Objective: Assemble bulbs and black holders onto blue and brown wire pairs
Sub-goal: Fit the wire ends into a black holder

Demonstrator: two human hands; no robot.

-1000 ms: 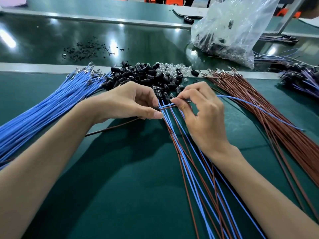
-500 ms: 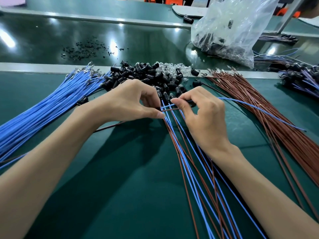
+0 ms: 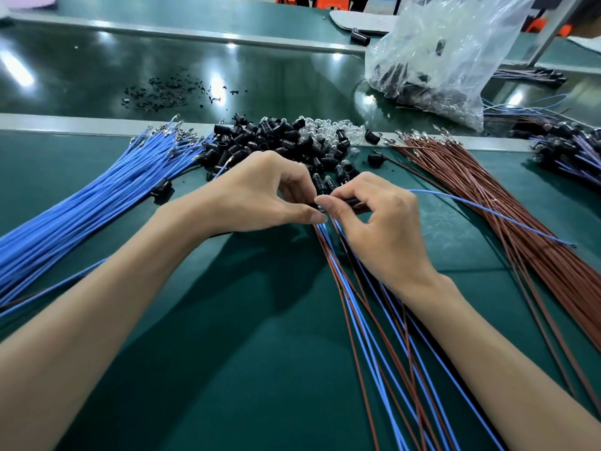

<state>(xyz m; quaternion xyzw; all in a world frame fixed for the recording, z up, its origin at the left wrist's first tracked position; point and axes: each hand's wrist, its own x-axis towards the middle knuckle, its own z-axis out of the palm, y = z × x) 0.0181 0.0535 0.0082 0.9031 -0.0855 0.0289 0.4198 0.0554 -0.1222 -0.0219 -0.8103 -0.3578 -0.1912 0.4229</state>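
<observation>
**Wire-pair assembly station, read from left to right.** At far left a fanned bundle of blue wires (image 3: pixel 81 216) lies on the green bench (image 3: pixel 227 353). Their metal-tipped ends point toward the parts heap, probably so that one can be drawn off without reaching across.

The left hand (image 3: pixel 253 196) has a closed grip. Its thumb and curled forefinger are pinched on the near end of a single blue wire (image 3: pixel 461 199), and a short blue stretch shows between the two hands' fingertips.

Behind the hands sits the heap of black holders (image 3: pixel 260 138), with clear bulbs (image 3: pixel 328 131) mixed into its right side. This central placement lets either hand pick from it.

The right hand (image 3: pixel 380 229) likewise has a closed grip, pinching the same wire just beside the left fingertips. A dark shape inside its fingers is probably a holder (too hidden to be sure). Two pinches set so close together presumably keep the thin wire from buckling as it is pushed home. The wire's free length trails off to the right above the bench.

Beneath the right wrist lie mixed blue and brown wires (image 3: pixel 361 320). Further right is the brown wire bundle (image 3: pixel 520 206), and behind it stands a clear plastic bag (image 3: pixel 439 60) of parts.
</observation>
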